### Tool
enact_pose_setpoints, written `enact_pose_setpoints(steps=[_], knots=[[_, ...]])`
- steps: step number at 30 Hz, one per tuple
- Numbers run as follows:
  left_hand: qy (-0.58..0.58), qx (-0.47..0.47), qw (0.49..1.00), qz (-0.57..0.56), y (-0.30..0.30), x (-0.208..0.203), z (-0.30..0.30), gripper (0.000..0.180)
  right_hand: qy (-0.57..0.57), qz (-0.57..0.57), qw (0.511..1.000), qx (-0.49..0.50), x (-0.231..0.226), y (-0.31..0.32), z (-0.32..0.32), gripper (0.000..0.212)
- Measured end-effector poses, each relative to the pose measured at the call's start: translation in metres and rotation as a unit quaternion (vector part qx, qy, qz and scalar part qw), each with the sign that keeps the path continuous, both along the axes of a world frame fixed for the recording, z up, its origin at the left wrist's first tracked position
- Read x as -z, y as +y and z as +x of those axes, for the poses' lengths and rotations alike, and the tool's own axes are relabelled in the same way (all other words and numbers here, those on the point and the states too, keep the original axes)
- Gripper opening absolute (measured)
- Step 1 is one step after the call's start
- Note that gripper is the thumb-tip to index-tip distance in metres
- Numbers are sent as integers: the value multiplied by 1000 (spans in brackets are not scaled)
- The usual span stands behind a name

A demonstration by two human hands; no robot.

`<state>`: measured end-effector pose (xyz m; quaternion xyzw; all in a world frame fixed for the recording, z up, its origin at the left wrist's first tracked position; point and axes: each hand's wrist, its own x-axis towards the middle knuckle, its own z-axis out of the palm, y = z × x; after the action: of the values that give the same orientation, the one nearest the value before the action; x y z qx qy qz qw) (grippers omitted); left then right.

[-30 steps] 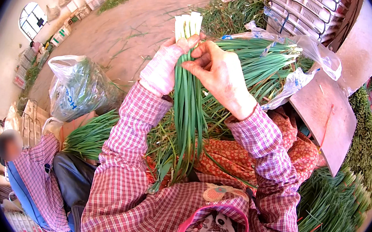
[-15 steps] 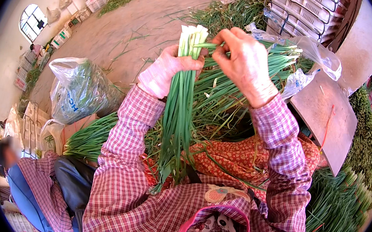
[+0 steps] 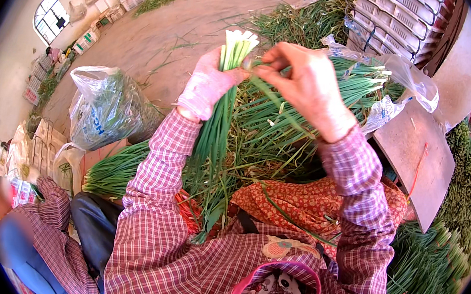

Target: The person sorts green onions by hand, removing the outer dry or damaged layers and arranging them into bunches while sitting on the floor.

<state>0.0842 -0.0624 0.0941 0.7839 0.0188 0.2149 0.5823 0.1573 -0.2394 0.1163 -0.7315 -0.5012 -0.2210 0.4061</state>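
Leaves of the bundle [image 3: 220,114] are hanging further left than they were half a second ago, and the strand [image 3: 278,98], then stretching sideways from the white ends, is now trailing down toward the near right. Watching from afar, I am seeing the left hand [image 3: 205,80] gripping the bundle just below those ends, which are pointing to the far side while the green tails are hanging toward the lap [image 3: 292,207]. I am finding the right hand [image 3: 311,77] just beside it, fingertips pinching the strand; blur is hiding whether its top is touching the bundle.

As for progress, I am judging this bundle well advanced: its stalks are lying gathered together, and their ends are looking pale and fairly even. One strand is being parted from the rest, though I am not managing to tell whether it is fully free. No tie is showing around the bundle. Plenty is remaining beyond it: a pile [image 3: 271,133] of loose greens is spreading beneath both hands.

Around the work, a bag [image 3: 100,121] of greens is standing to the left, a bunch [image 3: 115,171] is lying nearer on that side, and a co-worker [image 3: 59,237] is sitting at the near left. Over on the right, I am noting a board [image 3: 412,160], with crates [image 3: 395,23] rising beyond and a heap [image 3: 425,276] of long greens lying nearer.
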Motion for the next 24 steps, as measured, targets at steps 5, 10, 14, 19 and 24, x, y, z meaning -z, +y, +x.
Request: enact_pose_setpoints(steps=[5, 10, 14, 19, 24], knots=[[-113, 19, 993, 10, -15, 0, 15, 26, -24, 57, 998, 10, -1, 27, -7, 20], [3, -25, 999, -47, 0, -17, 1, 36, 57, 150, 986, -33, -15, 14, 5, 15], [-71, 59, 967, -238, 51, -37, -16, 36, 165, 172, 971, -11, -20, -19, 11, 14], [-240, 204, 879, -358, 98, -52, -16, 25, 51, -19, 998, -18, 22, -31, 19, 17], [-296, 253, 845, -367, 118, -70, -28, 20, 100, -21, 994, 49, 26, -27, 5, 13]])
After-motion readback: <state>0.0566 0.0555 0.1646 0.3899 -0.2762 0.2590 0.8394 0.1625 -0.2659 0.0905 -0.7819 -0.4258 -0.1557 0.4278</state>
